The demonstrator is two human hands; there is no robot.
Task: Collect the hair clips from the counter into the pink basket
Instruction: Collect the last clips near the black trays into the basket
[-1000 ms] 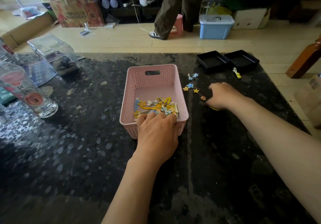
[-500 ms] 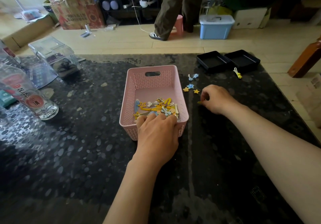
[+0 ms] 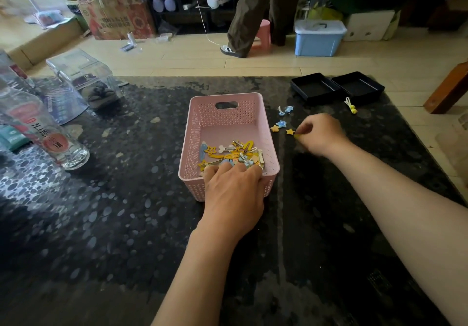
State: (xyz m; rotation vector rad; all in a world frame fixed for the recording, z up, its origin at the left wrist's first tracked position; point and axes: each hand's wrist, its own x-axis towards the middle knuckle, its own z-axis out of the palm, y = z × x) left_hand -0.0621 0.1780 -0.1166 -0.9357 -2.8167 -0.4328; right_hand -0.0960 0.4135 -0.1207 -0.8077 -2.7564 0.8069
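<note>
The pink basket sits on the dark speckled counter. To its left, a broad stretch of counter runs as far as a clear bottle with a red label. A clear plastic box stands further back on that side. On the near side of the basket the counter runs toward the person, crossed only by the two forearms. Beyond the basket, a band of counter reaches the far edge, where the floor begins. Two black trays stand side by side at that edge, beyond the basket and to its right. The counter's right edge lies well to the right of the basket.

A heap of hair clips fills the near half of the basket's floor. Just right of the basket, three star clips lie on the counter, with a blue pair a little beyond them. A lone yellow clip lies further right, near the trays.

The left hand grips the basket's near wall, with its fingers curled over the rim and their tips by the heap. The right hand is to the right of the basket and apart from it. Its fingers are curled in tight, and thumb and fingertips pinch a small yellow piece. That piece is just beside the nearest star clip.
</note>
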